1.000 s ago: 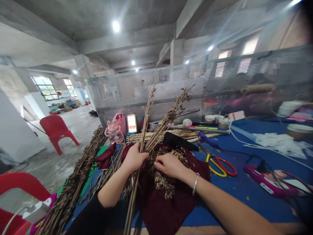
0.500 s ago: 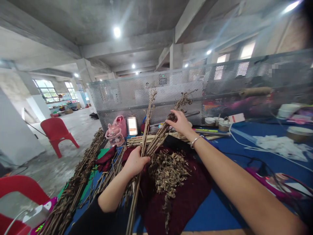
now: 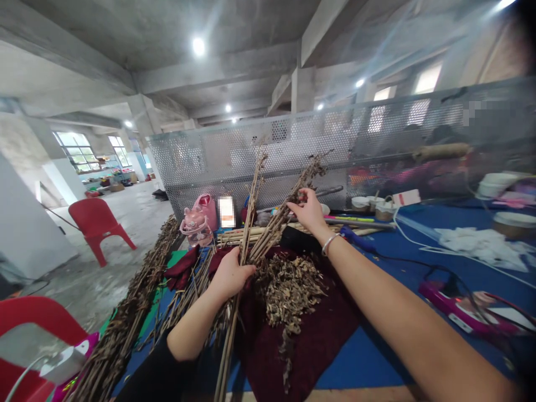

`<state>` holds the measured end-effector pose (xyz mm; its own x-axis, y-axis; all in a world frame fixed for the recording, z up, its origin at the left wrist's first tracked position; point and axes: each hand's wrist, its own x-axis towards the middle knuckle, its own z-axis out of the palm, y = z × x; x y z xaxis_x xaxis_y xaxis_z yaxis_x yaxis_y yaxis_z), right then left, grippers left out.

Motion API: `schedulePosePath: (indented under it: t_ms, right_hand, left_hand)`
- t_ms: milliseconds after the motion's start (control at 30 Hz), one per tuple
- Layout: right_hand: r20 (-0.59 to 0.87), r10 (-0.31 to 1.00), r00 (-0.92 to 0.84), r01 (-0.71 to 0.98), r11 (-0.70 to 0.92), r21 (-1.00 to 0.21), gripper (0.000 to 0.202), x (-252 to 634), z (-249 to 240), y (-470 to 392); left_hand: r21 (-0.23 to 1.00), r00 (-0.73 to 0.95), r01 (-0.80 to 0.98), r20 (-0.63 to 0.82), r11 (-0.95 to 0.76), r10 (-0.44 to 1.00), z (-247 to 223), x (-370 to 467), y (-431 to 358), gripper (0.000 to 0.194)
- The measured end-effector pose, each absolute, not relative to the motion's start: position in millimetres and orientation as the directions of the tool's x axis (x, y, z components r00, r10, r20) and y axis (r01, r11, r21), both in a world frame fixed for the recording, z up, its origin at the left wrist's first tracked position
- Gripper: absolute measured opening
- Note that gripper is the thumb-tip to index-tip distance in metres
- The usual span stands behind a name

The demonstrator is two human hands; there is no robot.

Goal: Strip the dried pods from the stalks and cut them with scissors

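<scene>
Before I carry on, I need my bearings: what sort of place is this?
Probably a workshop in a large, roughly finished building: dried stalks are held above a blue table, under a bare concrete ceiling.

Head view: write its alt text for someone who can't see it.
A person's left grip holds dry stalks; the right grip touches some near the top. Dry leaves lie heaped on dark red cloth.

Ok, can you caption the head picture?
Left hand holds dried stalks, right hand touches them higher; brown flakes on maroon cloth.
</scene>
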<state>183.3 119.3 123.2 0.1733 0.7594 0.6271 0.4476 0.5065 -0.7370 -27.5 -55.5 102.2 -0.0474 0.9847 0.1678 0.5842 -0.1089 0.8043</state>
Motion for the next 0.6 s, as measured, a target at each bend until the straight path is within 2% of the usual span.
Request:
schedulePosePath:
  t_ms: [200,333,600]
  right_hand:
    - [0.577,0.813,0.078,0.410,0.501,-0.762,0.010,185.3,119.9,119.3]
    - [0.535,0.844,-0.028,0.401,0.500,-0.768,0.008,183.4,114.8,96.9]
    - [0.328,0.842,-0.428,0.400,0.502,-0.767,0.003,174.4,83.3,15.2]
  left_hand:
    - [0.797,-0.053,0.595,0.162,-0.099,0.985,101.7,-26.8,-55.7,0.038]
    - [0.790,-0.059,0.606,0.161,-0.093,0.985,100.9,-25.7,-55.5,0.038]
    - [0.786,-0.081,0.612,0.167,-0.083,0.983,98.6,-29.2,-51.9,0.031]
